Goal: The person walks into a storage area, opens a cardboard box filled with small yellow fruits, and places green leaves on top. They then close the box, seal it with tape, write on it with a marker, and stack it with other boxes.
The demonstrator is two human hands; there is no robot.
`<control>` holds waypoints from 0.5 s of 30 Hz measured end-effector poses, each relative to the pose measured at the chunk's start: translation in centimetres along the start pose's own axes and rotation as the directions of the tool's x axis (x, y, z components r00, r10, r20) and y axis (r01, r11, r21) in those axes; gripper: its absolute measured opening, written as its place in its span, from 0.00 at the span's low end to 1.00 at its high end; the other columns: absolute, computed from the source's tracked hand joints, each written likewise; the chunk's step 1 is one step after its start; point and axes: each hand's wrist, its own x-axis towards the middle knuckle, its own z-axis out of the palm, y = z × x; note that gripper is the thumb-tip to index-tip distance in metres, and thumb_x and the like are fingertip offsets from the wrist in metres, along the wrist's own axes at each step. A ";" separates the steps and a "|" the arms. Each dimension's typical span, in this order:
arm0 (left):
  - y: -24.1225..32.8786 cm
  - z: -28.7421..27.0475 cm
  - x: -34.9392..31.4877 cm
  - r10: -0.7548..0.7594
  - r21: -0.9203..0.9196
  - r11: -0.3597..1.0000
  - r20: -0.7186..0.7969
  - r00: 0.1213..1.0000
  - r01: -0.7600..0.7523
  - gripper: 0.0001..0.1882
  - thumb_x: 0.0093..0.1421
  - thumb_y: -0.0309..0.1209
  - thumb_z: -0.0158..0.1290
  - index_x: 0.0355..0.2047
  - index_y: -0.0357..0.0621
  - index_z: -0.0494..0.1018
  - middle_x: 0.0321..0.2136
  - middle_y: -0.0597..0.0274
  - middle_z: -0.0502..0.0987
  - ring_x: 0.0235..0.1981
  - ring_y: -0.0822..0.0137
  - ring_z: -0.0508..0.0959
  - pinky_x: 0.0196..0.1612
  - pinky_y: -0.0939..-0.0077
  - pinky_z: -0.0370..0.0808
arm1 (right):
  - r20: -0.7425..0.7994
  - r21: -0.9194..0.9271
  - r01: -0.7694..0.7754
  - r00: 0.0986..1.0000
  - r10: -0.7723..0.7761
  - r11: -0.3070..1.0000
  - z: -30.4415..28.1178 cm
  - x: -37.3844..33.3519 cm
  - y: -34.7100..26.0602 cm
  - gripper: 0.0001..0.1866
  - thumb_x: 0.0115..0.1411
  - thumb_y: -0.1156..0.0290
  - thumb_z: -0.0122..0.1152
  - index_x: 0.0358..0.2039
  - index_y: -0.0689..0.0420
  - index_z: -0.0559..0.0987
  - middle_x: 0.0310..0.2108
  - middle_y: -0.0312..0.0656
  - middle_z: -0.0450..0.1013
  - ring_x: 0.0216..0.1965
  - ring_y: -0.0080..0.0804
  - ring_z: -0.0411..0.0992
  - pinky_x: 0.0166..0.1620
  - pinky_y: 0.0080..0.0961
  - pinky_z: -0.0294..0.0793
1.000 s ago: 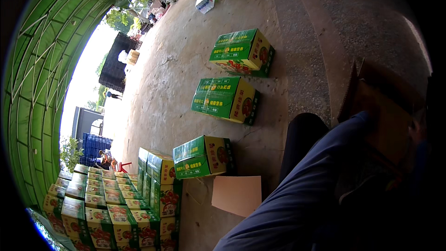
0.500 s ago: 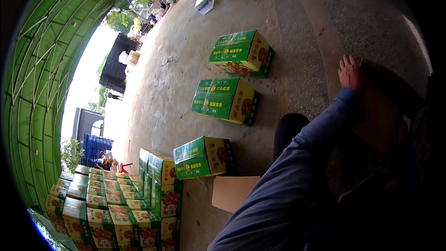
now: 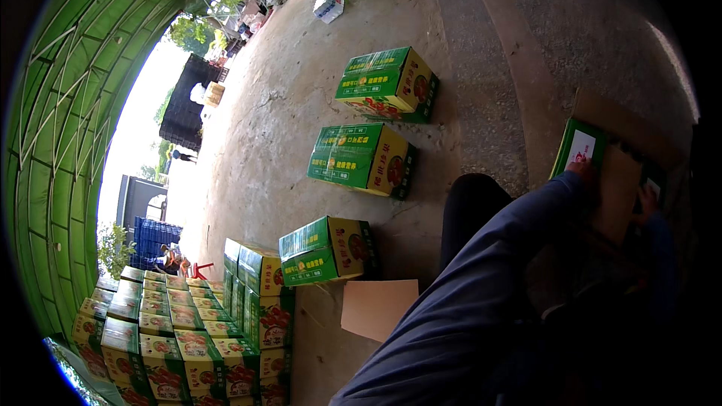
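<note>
Left of the open carton, a stack of sealed green and yellow printed cardboard fruit boxes (image 3: 188, 331) stood in close rows, reaching out of view at the lower edge. Nearer the open carton, 3 more closed boxes of the same kind lay apart on the bare grey concrete floor (image 3: 301, 105): 1 (image 3: 329, 249) touching the stack's corner, 1 (image 3: 365, 159) beyond it, and 1 (image 3: 389, 83) farthest off. A flat plain brown cardboard sheet (image 3: 378, 308) lay on the floor just beside the nearest of the 3, between the stack and the person's blue sleeve.

The open carton (image 3: 613, 158), a brown-lined cardboard box with a green printed flap raised at its left side, sat at the right of the view, well apart from the stack. The left hand (image 3: 585, 173) rested on that green flap, fingers bent over its edge. The right hand (image 3: 645, 199) touched the carton's right flap; whether it gripped or only pressed, I cannot tell, as shadow hid the fingers.

By my judgement, most boxes were finished and stacked, 3 waited on the floor, and this carton's flaps were not yet folded shut. Its contents were hidden.
</note>
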 end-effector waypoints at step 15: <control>-3.4 -2.4 2.2 -0.053 -0.178 0.983 -0.100 0.994 0.034 0.59 0.30 0.53 0.70 0.60 0.41 0.55 0.63 0.44 0.51 0.64 0.45 0.52 0.59 0.53 0.58 | 0.222 0.103 -0.025 0.975 0.001 0.994 -6.8 0.3 -3.9 0.54 0.47 0.28 0.49 0.64 0.54 0.54 0.65 0.50 0.44 0.65 0.50 0.45 0.63 0.43 0.52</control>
